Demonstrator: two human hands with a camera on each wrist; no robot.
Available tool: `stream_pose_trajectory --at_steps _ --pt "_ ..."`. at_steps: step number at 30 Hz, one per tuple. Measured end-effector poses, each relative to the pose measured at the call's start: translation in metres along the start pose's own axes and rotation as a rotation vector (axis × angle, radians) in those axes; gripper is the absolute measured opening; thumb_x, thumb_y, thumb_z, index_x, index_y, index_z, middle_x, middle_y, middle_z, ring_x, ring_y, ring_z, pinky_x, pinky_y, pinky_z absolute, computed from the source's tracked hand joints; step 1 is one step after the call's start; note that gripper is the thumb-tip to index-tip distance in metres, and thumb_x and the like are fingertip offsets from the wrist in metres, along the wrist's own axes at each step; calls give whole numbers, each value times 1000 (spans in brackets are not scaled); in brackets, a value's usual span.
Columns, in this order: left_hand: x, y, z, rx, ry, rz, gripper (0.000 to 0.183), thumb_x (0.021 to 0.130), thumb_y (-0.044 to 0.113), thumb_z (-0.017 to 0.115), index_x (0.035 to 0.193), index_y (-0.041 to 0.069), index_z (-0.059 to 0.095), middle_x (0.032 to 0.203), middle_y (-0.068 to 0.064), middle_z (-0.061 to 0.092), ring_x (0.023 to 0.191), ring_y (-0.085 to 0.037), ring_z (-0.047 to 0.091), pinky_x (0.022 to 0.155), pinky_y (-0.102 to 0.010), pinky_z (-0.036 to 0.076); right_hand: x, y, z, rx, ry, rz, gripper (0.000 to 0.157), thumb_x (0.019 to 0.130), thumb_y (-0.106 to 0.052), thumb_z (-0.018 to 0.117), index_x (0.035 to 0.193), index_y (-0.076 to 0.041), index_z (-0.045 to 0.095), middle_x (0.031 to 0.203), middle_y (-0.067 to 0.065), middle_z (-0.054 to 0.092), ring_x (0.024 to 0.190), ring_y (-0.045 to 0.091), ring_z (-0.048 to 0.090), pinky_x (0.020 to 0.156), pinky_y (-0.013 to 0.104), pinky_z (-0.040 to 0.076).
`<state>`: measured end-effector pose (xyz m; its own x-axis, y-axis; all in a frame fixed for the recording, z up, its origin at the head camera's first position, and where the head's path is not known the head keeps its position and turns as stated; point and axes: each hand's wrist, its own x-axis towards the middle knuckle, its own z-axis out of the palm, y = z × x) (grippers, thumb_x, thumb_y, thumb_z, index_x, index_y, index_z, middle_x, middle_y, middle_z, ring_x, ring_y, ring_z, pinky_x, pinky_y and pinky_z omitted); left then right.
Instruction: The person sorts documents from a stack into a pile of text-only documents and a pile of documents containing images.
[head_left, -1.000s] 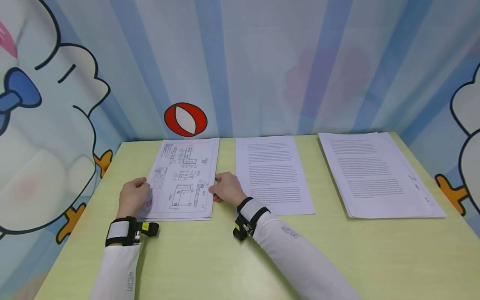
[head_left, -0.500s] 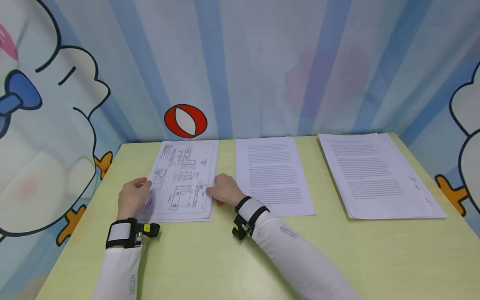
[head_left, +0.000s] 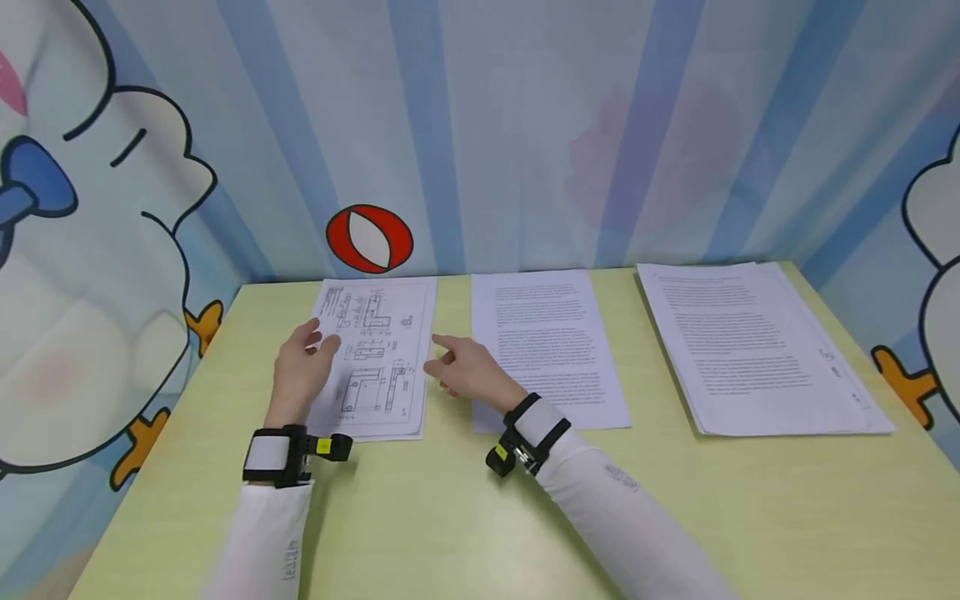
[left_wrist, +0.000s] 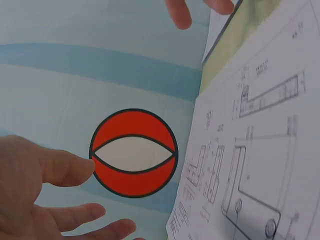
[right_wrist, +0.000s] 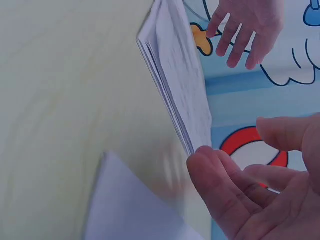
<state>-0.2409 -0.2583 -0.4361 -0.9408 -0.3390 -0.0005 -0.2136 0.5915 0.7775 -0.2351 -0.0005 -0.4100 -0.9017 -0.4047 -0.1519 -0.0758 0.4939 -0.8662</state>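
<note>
A drawing pile (head_left: 375, 367) is lying flat on the pale table (head_left: 412, 517), with technical drawings showing on its top sheet and several layered edges showing in the right wrist view. At its 9 o'clock edge the left hand (head_left: 302, 371) is hovering, its thumb standing well apart from its spread, slightly bent fingers, and it is holding nothing. At the 3 o'clock edge the right hand (head_left: 472, 371) is reaching toward the pile, thumb and loosely bent fingers standing apart and gripping nothing; whether a fingertip is touching the paper, I cannot tell. Past that hand, at the pile's 3 o'clock, a text sheet (head_left: 551, 350) is lying separate, with the right hand and wrist covering part of its near left side in the head view. Farther out toward 3 o'clock, an offset paper stack (head_left: 742, 358) is resting with its sheets unevenly lined up. A white left sleeve (head_left: 266, 542) is extending at 7 o'clock from the pile, a white right sleeve (head_left: 630, 517) at 4 o'clock, and at 12 o'clock a red-and-white ball (head_left: 370, 239) is showing on the striped backdrop (head_left: 525, 167)
</note>
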Motion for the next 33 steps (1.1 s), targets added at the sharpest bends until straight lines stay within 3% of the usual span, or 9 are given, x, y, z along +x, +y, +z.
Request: stream_pose_trajectory --at_steps 1,3,5,8,10,13,19,25,33 --pt "-10 16 -2 -17 -12 5 65 95 45 41 149 15 22 147 -22 36 129 -42 38 101 -61 37 -2 1 -3 -12 15 -17 59 90 -29 55 143 -11 37 104 12 67 75 24 66 59 25 49" --pt "-7 18 9 -20 3 51 63 95 45 42 149 18 24 147 -20 37 129 -40 39 101 -60 38 -6 3 -12 -36 51 -47 58 90 -30 56 143 -13 39 107 11 67 82 23 66 62 27 50" --pt "-16 36 12 -39 -4 78 59 95 42 43 148 19 28 146 -17 40 128 -38 40 97 -59 41 -10 6 -23 -64 94 -66 58 90 -31 56 143 -16 39 111 9 67 91 22 66 68 30 52" --pt "-19 46 21 -76 -16 148 57 95 42 44 146 21 31 145 -14 41 127 -34 40 97 -57 43 -16 14 -43 -105 129 -99 60 90 -32 57 145 -18 35 114 10 66 98 21 64 76 35 54" --pt "-43 79 14 -129 -60 164 54 96 33 46 146 15 32 145 -15 41 129 -34 38 100 -55 41 -21 20 -58 -135 141 -126 62 91 -32 56 146 -18 32 118 13 64 102 24 63 81 40 53" --pt "-52 97 19 -162 -98 205 53 96 28 47 145 14 33 146 -13 40 131 -32 37 105 -51 39 -31 28 -81 -186 167 -177 65 91 -33 56 147 -16 28 124 18 60 107 30 60 86 45 51" --pt "-58 118 44 -223 -167 285 50 95 25 49 143 15 37 145 -13 43 130 -31 40 106 -50 38 -53 43 -120 -258 263 -198 68 91 -30 58 148 -11 26 130 23 55 115 37 54 92 51 47" --pt "-65 135 74 -253 -235 345 50 94 22 51 142 13 39 143 -15 44 128 -34 42 106 -52 36 -73 60 -151 -270 295 -154 72 91 -33 56 149 -11 20 141 26 44 127 42 41 97 58 41" --pt "-81 157 110 -223 -290 394 49 94 21 51 141 12 41 140 -14 48 124 -32 47 102 -49 41 -99 84 -187 -319 359 -85 77 91 -42 54 150 -11 16 149 28 29 135 46 26 105 62 27"
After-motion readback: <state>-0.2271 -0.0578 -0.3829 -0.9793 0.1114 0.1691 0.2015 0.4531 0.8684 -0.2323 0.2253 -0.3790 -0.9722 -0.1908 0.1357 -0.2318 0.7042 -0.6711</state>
